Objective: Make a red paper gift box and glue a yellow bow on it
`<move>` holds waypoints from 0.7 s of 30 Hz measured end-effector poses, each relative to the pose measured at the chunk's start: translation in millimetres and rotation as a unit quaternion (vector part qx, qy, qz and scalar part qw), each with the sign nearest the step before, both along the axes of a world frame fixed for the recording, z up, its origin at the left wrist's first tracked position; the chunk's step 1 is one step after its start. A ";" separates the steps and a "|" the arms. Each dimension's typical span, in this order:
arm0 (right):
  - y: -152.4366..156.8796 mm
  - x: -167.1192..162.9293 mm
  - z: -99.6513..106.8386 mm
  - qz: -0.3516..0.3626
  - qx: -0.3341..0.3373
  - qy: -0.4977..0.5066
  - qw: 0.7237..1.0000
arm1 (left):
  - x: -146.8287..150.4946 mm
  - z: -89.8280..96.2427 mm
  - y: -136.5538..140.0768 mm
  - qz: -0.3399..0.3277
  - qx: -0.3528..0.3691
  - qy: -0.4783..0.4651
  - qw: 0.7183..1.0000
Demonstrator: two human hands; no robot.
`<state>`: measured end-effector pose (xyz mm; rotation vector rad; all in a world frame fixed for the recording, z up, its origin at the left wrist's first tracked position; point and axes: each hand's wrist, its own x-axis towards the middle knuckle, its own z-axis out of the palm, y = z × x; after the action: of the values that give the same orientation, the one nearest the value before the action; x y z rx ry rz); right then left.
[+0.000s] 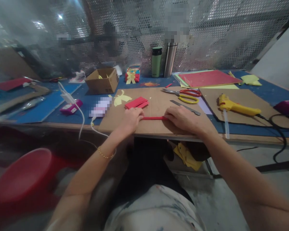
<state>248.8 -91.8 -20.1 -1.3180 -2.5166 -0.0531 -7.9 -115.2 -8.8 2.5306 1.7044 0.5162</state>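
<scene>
A narrow red strip (154, 118), which looks like folded or rolled paper, lies across the cardboard sheet (156, 127) near the table's front edge. Its left end is under the fingers of my left hand (133, 119), and my right hand (180, 117) presses on the other end. Both hands are closed over the strip, so its ends are hidden. Just beyond my left fingers rests a small stack of folded red paper (136, 103). A flat metal blade (185, 107) lies behind my right hand, with red-handled scissors (180, 92) and yellow-handled scissors (189, 99) farther back.
A yellow glue gun (240, 106) with a black cord lies at right on another cardboard piece. Coloured paper sheets (209, 78), a green bottle (156, 62), a steel flask (170, 61) and a cardboard box (102, 81) stand behind. A white cable (83, 120) hangs over the edge at left.
</scene>
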 end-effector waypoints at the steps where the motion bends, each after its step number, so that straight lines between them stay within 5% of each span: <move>1: 0.9 -0.7 1.6 -0.014 -0.020 0.009 1.000 | 1.5 1.6 1.1 0.006 -0.006 0.005 1.000; 6: 3.8 -1.3 5.3 -0.049 -0.071 0.030 0.996 | 9.6 6.7 5.8 0.024 -0.045 0.051 0.997; 16: 13.8 2.8 0.7 -0.047 -0.062 0.016 0.997 | 6.2 -3.6 13.1 0.010 -0.019 0.079 0.997; 21: 12.3 2.8 -12.8 -0.028 0.009 0.033 0.999 | 15.0 -4.1 -1.2 0.037 0.100 0.143 0.984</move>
<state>251.6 -79.5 -32.9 -1.3607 -2.4182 -0.0440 7.1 -116.4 -12.9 2.8083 1.9356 0.3594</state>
